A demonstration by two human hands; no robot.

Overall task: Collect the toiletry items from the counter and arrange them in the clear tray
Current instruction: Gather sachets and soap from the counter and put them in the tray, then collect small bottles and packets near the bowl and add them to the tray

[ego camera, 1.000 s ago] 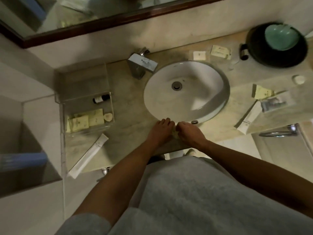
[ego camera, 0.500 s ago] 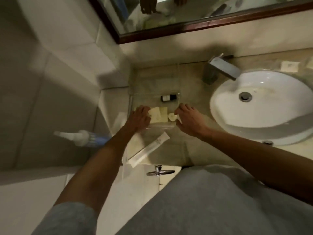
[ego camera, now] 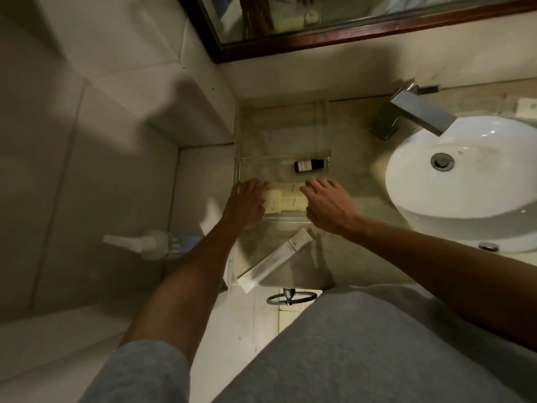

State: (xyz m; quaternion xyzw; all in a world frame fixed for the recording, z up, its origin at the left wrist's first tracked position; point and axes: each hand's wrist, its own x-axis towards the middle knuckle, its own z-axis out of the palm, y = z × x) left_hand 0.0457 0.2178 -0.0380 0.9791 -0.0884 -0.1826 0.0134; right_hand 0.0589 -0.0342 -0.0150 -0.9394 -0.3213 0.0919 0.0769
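Head view: both hands at the clear tray (ego camera: 286, 158).
Left hand (ego camera: 247, 202) and right hand (ego camera: 327, 203), fingers spread, flank pale packets (ego camera: 286, 196), seemingly gripping nothing; bottle (ego camera: 308, 164) behind, tube (ego camera: 274, 258) in front.

hands: 2, left (ego camera: 247, 203), right (ego camera: 327, 205) | clear tray (ego camera: 329, 132): 1 | dark bottle (ego camera: 308, 165): 1 | pale yellow packets (ego camera: 292, 196): about 3, edges blurred | white tube (ego camera: 276, 260): 1 | sink (ego camera: 465, 205): 1 | faucet (ego camera: 412, 113): 1

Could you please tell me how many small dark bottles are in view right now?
1: the dark bottle lies on its side in the clear tray, beyond both hands. Others may be hidden.
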